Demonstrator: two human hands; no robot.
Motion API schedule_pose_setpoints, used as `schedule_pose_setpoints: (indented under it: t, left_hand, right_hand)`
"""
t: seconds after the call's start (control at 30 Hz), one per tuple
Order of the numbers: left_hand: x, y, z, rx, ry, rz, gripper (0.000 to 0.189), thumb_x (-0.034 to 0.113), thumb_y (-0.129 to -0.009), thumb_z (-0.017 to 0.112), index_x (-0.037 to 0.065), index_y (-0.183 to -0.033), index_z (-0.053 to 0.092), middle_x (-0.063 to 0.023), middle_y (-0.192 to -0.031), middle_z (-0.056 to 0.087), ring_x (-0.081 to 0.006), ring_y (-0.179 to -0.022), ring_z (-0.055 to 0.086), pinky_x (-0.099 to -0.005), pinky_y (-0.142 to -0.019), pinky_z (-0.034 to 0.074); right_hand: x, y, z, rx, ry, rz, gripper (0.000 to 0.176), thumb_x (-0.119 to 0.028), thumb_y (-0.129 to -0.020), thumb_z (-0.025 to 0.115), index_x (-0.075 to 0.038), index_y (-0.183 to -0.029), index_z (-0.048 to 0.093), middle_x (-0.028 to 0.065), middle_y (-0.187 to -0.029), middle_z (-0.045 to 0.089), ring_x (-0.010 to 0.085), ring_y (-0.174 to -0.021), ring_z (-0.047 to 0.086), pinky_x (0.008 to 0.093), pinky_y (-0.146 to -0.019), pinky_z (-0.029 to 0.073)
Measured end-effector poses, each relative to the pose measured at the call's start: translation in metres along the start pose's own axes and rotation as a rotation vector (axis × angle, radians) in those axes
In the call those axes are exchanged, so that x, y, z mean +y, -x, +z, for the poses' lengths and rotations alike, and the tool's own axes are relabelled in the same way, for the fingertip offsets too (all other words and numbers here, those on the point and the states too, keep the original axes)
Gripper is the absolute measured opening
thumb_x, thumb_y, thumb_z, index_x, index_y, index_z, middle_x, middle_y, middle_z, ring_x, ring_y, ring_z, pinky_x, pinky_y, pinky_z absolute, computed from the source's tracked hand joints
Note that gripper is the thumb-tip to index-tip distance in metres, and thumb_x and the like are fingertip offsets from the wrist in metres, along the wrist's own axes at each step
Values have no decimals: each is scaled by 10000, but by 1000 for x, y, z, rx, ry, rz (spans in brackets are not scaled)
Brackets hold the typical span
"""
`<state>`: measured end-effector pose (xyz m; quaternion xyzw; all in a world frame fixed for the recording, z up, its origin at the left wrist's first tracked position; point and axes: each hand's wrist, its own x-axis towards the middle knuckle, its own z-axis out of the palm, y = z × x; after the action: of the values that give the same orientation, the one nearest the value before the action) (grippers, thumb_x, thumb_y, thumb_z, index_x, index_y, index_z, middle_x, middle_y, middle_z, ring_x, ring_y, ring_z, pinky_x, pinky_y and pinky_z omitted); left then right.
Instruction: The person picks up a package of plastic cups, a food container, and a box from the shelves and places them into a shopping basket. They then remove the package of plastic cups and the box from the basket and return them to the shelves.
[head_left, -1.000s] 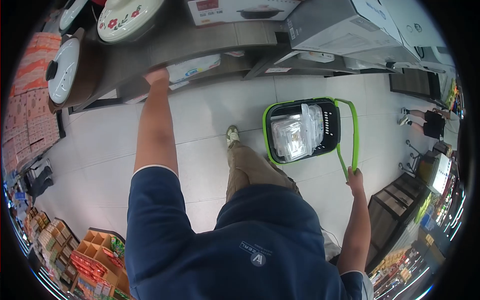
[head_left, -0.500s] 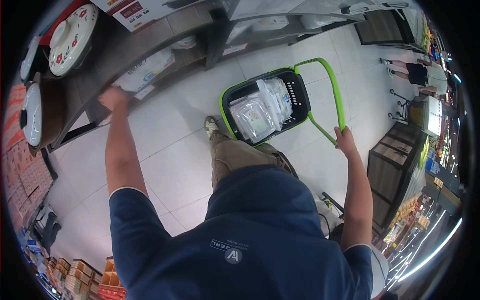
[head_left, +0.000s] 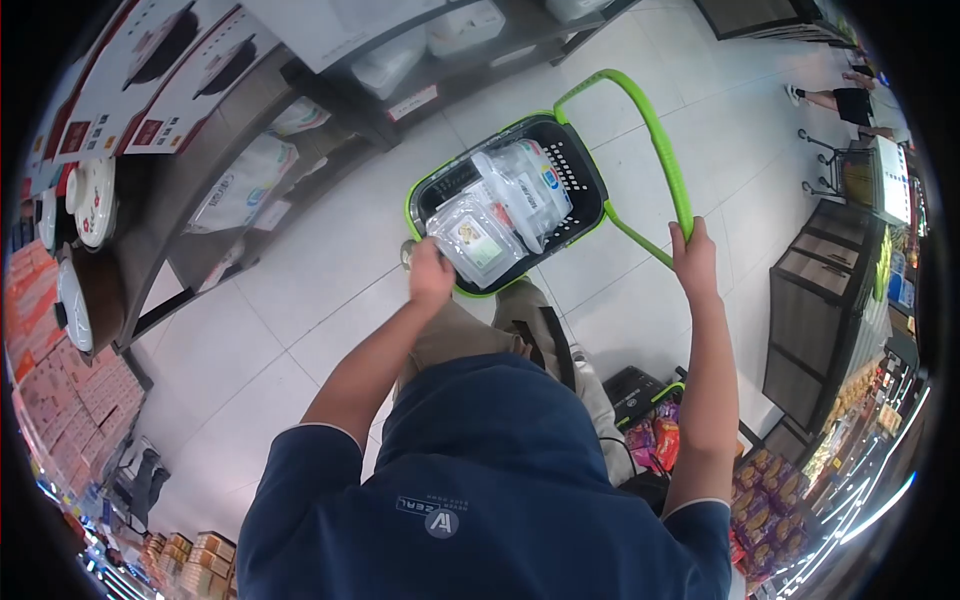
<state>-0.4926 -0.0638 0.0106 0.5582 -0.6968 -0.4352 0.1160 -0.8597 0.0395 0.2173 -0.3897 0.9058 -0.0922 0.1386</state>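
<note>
My left hand (head_left: 431, 276) is closed on the near edge of a clear plastic pack with a printed label (head_left: 484, 245), at the near left part of the shopping basket. The pack looks like disposable food containers. Beneath and beside it in the basket lies another clear, bagged pack (head_left: 535, 190). The black shopping basket (head_left: 590, 185) has a green rim and stands on the floor ahead of my feet. Its long green handle (head_left: 668, 160) is pulled out to the right, and my right hand (head_left: 694, 258) is wrapped round its lower end.
Dark shelving (head_left: 225, 120) runs along the left, with bagged packs (head_left: 240, 185) on the low shelf and lidded pots (head_left: 93, 203) nearby. Behind me on the right are snack packs (head_left: 655, 440). Farther right stand a person (head_left: 853, 103), a shopping cart (head_left: 855, 170) and a dark cabinet (head_left: 815, 310).
My left hand has moved from the low shelf to the basket, and a clear plastic pack is now in it. My right hand stays on the basket handle. The view has shifted.
</note>
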Motion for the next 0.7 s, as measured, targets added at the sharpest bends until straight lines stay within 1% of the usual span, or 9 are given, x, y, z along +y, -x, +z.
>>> schedule_pose_setpoints:
  t: [0.07, 0.13, 0.27, 0.33, 0.47, 0.5, 0.57, 0.67, 0.7]
  left_hand:
    - [27, 6, 49, -170, 146, 132, 373, 21, -724, 546, -15, -1082, 448, -222, -981, 518, -372, -942, 521, -422, -832, 427]
    - [47, 2, 101, -223, 165, 217, 358, 26, -736, 592, -21, -1055, 438, -140, -875, 522, -239, -773, 560, -351, -714, 474]
    - [46, -26, 199, -411, 123, -12, 446, 95, -716, 648, -37, -1089, 441, -169, -951, 544, -286, -839, 574, -368, -772, 469]
    - [35, -46, 245, -274, 11, -144, 593, 183, -677, 711, -81, -1126, 426, -219, -1051, 544, -348, -951, 561, -382, -850, 446]
    - [42, -106, 260, -333, 83, -767, 866, 273, -632, 752, -116, -1252, 289, -270, -1253, 407, -330, -1186, 414, -364, -983, 356]
    - [28, -108, 280, -339, 76, -792, 866, 273, -632, 752, -116, -1252, 289, -270, -1253, 407, -330, -1186, 414, -364, -983, 356]
    - [5, -112, 317, 91, 220, -739, 843, 229, -593, 778, -108, -1233, 345, -244, -1232, 453, -315, -1181, 429, -344, -984, 356]
    - [-24, -109, 346, 22, 268, -743, 549, 232, -650, 768, -85, -1038, 544, -154, -977, 603, -248, -870, 590, -338, -772, 467]
    - [-11, -102, 338, 14, 264, -747, 549, 232, -650, 768, -85, -1038, 544, -154, -977, 603, -248, -870, 590, -338, -772, 467]
  right_hand:
    - [10, -10, -7, -14, -47, -1, 272, -223, -871, 570, 1, -799, 432, 210, -572, 521, 396, -532, 508, 433, -494, 394]
    - [22, -24, -13, 24, -45, -10, 266, -210, -871, 567, 2, -778, 436, 201, -570, 517, 380, -519, 496, 418, -490, 393]
    - [24, -43, -25, 19, -95, 62, 220, -198, -882, 547, -1, -814, 476, 160, -555, 493, 269, -473, 465, 366, -487, 389]
    - [36, -50, -28, 40, -64, 67, 204, -193, -887, 540, -3, -832, 493, 121, -542, 459, 185, -473, 424, 327, -479, 370]
    - [70, -56, -22, 71, -205, 174, 142, -135, -890, 546, -9, -836, 511, 1, -549, 395, 63, -467, 337, 248, -429, 297]
    - [70, -56, -23, 58, -303, 235, 124, -121, -894, 541, -12, -841, 511, -21, -556, 387, 38, -453, 321, 223, -409, 272]
    - [73, -56, -21, 86, -388, 260, 93, -95, -904, 524, -10, -868, 512, -46, -564, 383, -11, -422, 298, 176, -365, 214]
    - [77, -59, -22, 91, -411, 227, 104, -103, -900, 543, -5, -875, 519, -42, -563, 390, -1, -421, 306, 183, -377, 231]
    - [79, -57, -22, 87, -406, 235, 104, -103, -900, 543, -5, -875, 519, -42, -563, 390, -1, -421, 306, 183, -377, 231]
